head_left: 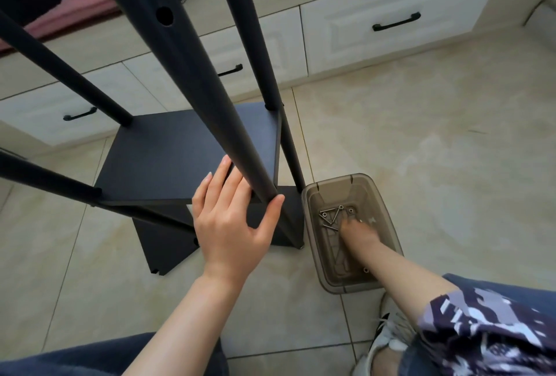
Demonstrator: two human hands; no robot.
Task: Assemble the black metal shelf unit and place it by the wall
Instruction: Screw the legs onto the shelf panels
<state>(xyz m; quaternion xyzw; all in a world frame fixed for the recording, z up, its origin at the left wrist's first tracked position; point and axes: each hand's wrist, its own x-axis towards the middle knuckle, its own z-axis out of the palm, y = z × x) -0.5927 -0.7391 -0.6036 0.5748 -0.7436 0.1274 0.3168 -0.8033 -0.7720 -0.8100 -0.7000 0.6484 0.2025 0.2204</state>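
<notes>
Steadies the black shelf [192, 147], upright on the floor [421, 150] just ahead, with the open left hand [228, 225] at its near pole [209, 104], and dips the nearer right hand [356, 231], too blurry to tell its grip, into the box [334, 180] of screws [331, 217] beside it.

Open floor [451, 165] right of bin [337, 180], 4 black posts [192, 89] crowding left

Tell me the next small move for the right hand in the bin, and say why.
Probably pinch one of the loose screws and lift it toward the shelf. The right hand is down in the brown bin beside them, too blurred to show a grip, while the left hand rests against the near black post, apparently steadying it.
</notes>
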